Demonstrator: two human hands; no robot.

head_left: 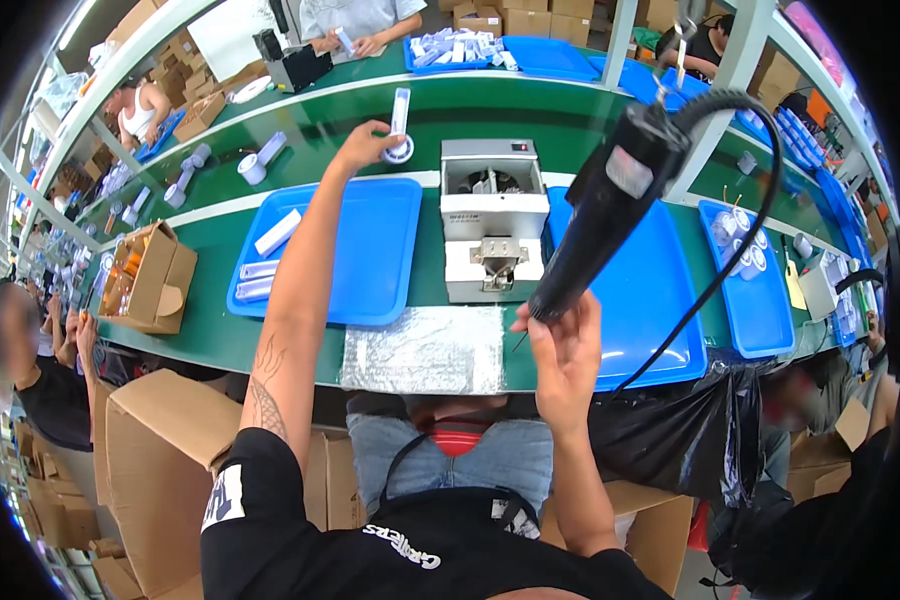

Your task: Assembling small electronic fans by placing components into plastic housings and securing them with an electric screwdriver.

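i have my left hand [366,147] pinching a white device [401,110] with a round base at the far green belt [560,105]; whether it rests there, i cannot tell. my right hand [568,355] grips the lower end of a hanging black screwdriver [610,205], near a boxy metal machine [492,215] on the tabletop [215,245].

There's one held screwdriver [610,210] (plus one silver sheet [425,350]).

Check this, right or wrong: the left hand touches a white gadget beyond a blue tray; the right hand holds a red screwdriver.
Wrong on colour: the head view shows a black screwdriver in the right hand. The left hand does touch the white gadget.
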